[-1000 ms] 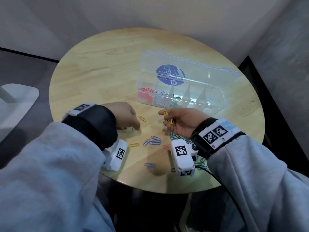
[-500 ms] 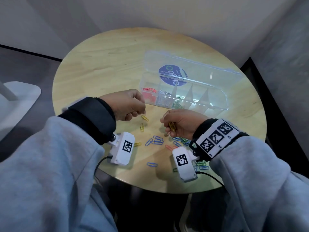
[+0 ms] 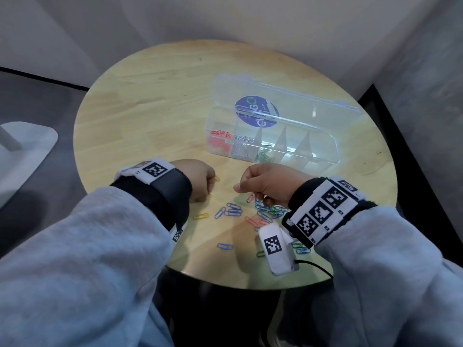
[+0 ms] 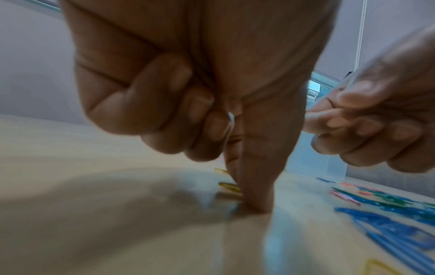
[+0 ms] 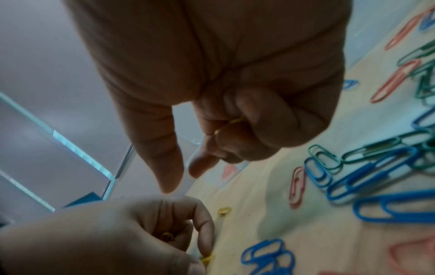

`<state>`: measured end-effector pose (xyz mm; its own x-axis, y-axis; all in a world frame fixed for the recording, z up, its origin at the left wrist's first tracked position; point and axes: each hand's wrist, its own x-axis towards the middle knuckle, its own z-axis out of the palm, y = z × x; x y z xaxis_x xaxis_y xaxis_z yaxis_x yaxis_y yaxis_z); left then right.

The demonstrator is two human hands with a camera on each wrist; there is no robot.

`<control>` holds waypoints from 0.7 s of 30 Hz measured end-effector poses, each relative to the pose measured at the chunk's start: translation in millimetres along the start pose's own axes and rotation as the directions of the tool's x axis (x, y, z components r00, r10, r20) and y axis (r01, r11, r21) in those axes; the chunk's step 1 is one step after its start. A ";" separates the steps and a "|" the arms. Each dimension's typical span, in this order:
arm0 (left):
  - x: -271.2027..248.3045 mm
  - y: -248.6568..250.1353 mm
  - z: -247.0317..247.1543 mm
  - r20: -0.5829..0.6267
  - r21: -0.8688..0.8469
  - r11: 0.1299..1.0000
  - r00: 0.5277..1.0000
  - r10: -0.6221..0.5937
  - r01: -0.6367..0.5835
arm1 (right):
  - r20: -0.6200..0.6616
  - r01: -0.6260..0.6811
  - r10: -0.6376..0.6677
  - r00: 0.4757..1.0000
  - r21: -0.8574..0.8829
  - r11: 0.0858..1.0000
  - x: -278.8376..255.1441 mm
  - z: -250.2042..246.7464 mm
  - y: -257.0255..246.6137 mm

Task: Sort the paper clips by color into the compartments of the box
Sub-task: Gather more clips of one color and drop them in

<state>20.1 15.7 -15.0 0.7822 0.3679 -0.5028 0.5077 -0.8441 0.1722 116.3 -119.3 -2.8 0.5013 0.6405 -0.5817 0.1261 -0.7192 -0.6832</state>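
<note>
Yellow wire clips [image 5: 229, 124] sit pinched in the right hand [image 3: 269, 182]'s grip; left hand [image 3: 198, 179] pinches another [image 5: 207, 258] on smooth wood.

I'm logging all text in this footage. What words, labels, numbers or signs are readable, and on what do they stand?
Round blue sticker on the clear box lid: large letters, partly hidden and blurred; perhaps "G" and "O", not readable as a word.
Wristband markers: black-and-white square codes with tiny numbers beside them, too small to read.
Nothing else legible.

Round light-wood table [image 3: 150, 101] stands in a corner of pale walls [image 3: 225, 18]; white object [image 3: 22, 146] on grey floor [image 3: 37, 101].
</note>
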 end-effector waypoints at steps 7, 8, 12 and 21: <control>-1.0 -12.2 -9.6 0.031 -0.115 0.991 0.998 -0.061 0.064 | 0.059 0.106 -0.089 0.994 -0.429 0.897 -9.1 20.5 -13.7; 0.1 -15.9 -13.8 0.034 -0.195 0.978 0.997 -0.072 0.077 | 0.072 0.120 -0.098 0.993 -0.457 0.881 -8.6 25.7 -16.6; 0.6 -26.8 -33.1 0.061 -0.736 0.664 0.990 -0.128 0.132 | 0.146 0.190 -0.128 0.981 -0.586 0.788 -4.7 46.0 -28.7; -8.3 -35.9 -41.8 0.028 -0.976 0.212 0.991 -0.131 0.055 | 0.268 0.290 -0.128 0.955 -0.748 0.597 2.1 67.1 -31.7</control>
<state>10.4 59.2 18.4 0.6985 0.4647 -0.5442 0.5033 0.2216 0.8352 55.9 -77.1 -12.0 0.2332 0.7756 -0.5866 0.8608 -0.4452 -0.2465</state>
